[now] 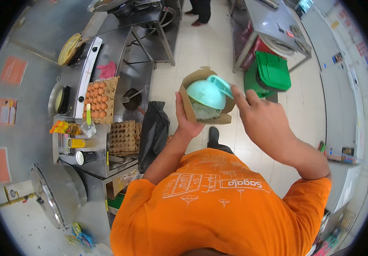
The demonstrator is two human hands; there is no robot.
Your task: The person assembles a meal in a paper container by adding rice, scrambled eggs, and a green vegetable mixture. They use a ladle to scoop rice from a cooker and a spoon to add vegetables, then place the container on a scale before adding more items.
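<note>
In front of my chest my left hand (187, 121) holds an open brown cardboard food box (218, 120), with its fingers along the box's left side. A mint-green plastic scoop (205, 91) with a rounded bowl sits tipped over inside the box's opening. My right hand (263, 121) is closed on the scoop's handle, index finger stretched along it. Under the scoop lies a pale, grainy food (205, 113), perhaps rice, partly hidden by the scoop.
On the left, a steel counter holds a tray of eggs (96, 100), a gas stove (85, 72), pans and a black cup (85, 158). Below are empty egg trays (123, 136) and a black bag (155, 128). A green bin (271, 70) stands ahead right; a person's legs (200, 10) show far ahead.
</note>
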